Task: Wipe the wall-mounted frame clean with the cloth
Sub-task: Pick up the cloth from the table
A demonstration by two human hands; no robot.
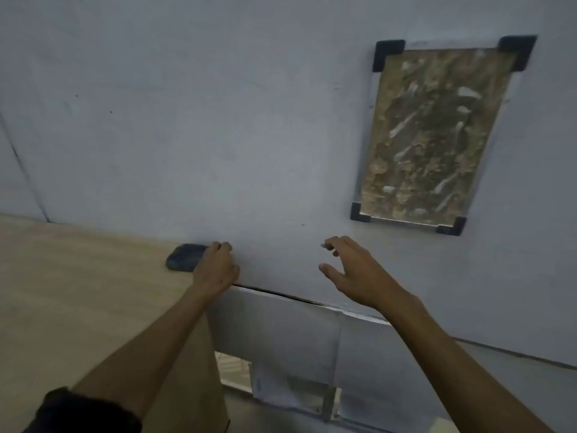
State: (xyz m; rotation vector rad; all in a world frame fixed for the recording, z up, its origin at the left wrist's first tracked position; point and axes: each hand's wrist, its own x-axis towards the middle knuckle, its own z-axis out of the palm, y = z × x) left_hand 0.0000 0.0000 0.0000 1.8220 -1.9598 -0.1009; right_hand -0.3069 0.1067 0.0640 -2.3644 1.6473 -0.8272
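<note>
The wall-mounted frame (437, 132) hangs at the upper right, a silver-edged panel with black corner caps and a smeared brownish surface. A dark blue cloth (184, 261) lies bunched on the light wooden table top against the wall. My left hand (215, 267) rests over the cloth's right end, fingers curled down onto it; whether it grips the cloth is unclear. My right hand (352, 270) hovers near the wall below and left of the frame, fingers spread, holding nothing.
A light wooden table (78, 292) fills the left side, its right edge near my left forearm. The grey wall (218, 120) spans the view. Below it runs a pale panel (281, 326) with a dark crack along its top.
</note>
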